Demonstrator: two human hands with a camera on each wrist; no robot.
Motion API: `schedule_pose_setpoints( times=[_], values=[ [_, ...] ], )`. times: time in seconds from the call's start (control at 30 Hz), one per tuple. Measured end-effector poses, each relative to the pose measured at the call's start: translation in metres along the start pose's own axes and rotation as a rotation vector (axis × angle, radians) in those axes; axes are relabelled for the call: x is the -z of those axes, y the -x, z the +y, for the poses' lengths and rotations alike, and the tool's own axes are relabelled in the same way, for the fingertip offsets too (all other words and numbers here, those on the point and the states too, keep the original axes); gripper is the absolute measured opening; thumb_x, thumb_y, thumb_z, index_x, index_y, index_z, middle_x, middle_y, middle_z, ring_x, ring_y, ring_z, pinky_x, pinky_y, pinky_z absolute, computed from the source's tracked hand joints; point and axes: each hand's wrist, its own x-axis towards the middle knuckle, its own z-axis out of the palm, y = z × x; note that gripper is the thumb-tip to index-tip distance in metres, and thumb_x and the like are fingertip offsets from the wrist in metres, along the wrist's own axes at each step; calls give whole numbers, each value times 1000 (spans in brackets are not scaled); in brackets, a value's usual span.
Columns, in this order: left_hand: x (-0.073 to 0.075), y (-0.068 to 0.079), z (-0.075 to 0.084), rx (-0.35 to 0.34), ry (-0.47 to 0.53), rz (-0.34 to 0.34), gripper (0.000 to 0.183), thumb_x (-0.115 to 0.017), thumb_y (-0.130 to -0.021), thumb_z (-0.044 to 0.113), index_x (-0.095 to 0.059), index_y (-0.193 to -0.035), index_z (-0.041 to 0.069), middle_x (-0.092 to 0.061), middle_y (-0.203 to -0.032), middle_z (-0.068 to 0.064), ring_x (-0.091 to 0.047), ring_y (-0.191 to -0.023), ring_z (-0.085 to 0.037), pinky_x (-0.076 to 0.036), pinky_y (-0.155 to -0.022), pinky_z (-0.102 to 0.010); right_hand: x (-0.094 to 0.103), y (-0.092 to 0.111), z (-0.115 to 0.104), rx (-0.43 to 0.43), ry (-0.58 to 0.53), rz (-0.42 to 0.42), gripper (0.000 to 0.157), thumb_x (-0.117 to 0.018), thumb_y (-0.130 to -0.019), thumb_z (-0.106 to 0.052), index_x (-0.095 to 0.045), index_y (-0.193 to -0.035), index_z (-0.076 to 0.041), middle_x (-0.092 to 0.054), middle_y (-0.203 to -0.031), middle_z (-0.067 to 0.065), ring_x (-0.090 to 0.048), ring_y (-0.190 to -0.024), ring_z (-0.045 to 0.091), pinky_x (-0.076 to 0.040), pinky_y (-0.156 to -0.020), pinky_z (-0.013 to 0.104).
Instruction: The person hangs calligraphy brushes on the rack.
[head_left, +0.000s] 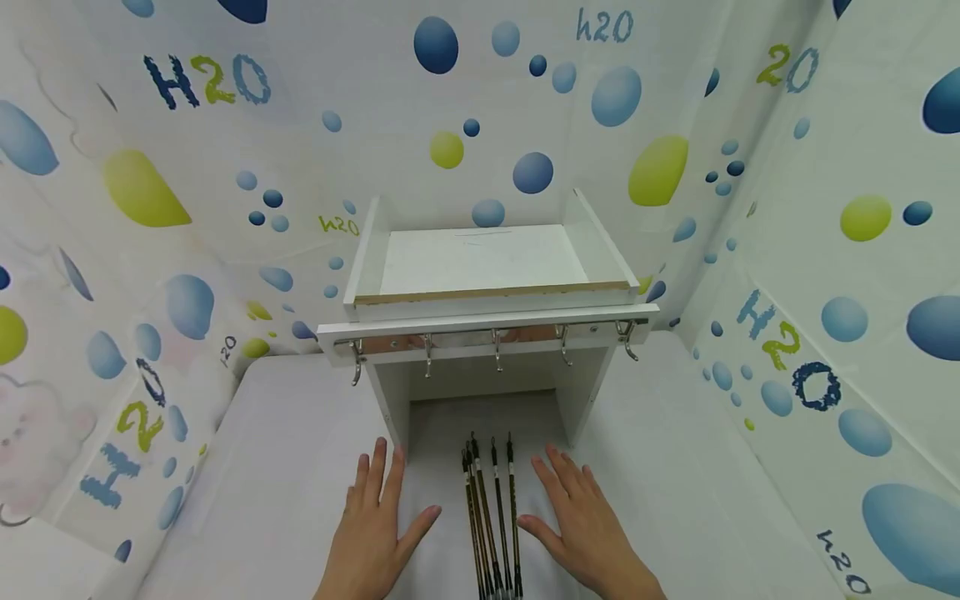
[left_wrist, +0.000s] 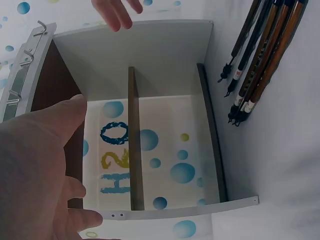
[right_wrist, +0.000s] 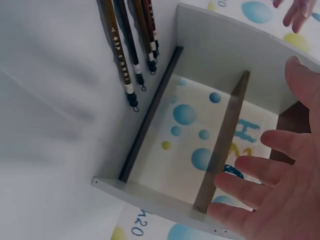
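Note:
Several calligraphy brushes lie side by side on the white surface, their hanging loops pointing toward a small white shelf. My left hand is to the left of the brushes, palm down, fingers extended and thumb apart. On the other side, my right hand is spread in the same way, its thumb close to the rightmost brush. Neither hand holds anything. Both wrist views show the brushes beside the open-backed shelf frame. The brushes' lower ends are cut off by the head view's bottom edge.
A rail with several metal hooks runs along the shelf's front edge. Above it is a tray-like top with raised sides. White sheeting printed with blue and green dots encloses the back and sides.

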Motion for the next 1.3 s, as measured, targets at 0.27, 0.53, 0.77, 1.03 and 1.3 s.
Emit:
schedule_pose_setpoints(
  times=[0.27, 0.53, 0.77, 1.03, 1.3],
  values=[
    [-1, -10, 0, 74, 82, 12, 92, -56, -97, 57, -15, -160, 3, -13, -166, -22, -28, -146, -50, -53, -91, -59, -11, -2, 3, -36, -51, 28, 72, -66, -92, -50, -47, -147, -8, -50, -150, 17, -57, -129, 32, -51, -101, 50],
    [-6, -21, -2, 97, 134, 96, 95, -64, -96, 46, -10, -160, 4, -14, -165, -24, -35, -141, -48, -57, -80, -58, -21, -1, 0, -143, -132, -51, 71, -67, -93, -46, -44, -149, -10, -50, -149, 15, -58, -126, 34, -52, -97, 51],
    [-11, -39, -4, 139, 247, 222, 92, -69, -94, 34, -13, -159, 0, -20, -162, -26, -34, -144, -46, -46, -103, -60, -32, -3, -1, -182, -221, -92, 70, -68, -94, -41, -41, -151, -11, -51, -148, 12, -54, -132, 29, -51, -102, 46],
    [-15, -61, -6, 130, 337, 432, 87, -73, -91, 20, -21, -158, 2, -39, -146, -27, -53, -125, -42, -56, -88, -56, -45, -5, -5, -174, -300, -127, 67, -67, -96, -32, -39, -151, -8, -53, -136, 9, -62, -117, 22, -56, -91, 38],
    [-12, -80, -8, 157, 395, 454, 78, -71, -92, 15, -28, -155, 1, -47, -140, -27, -60, -114, -43, -57, -87, -55, -64, -8, -7, -230, -436, -190, 64, -65, -98, -29, -39, -149, 1, -54, -123, 14, -54, -80, 8, -53, -69, 27]
  ],
)
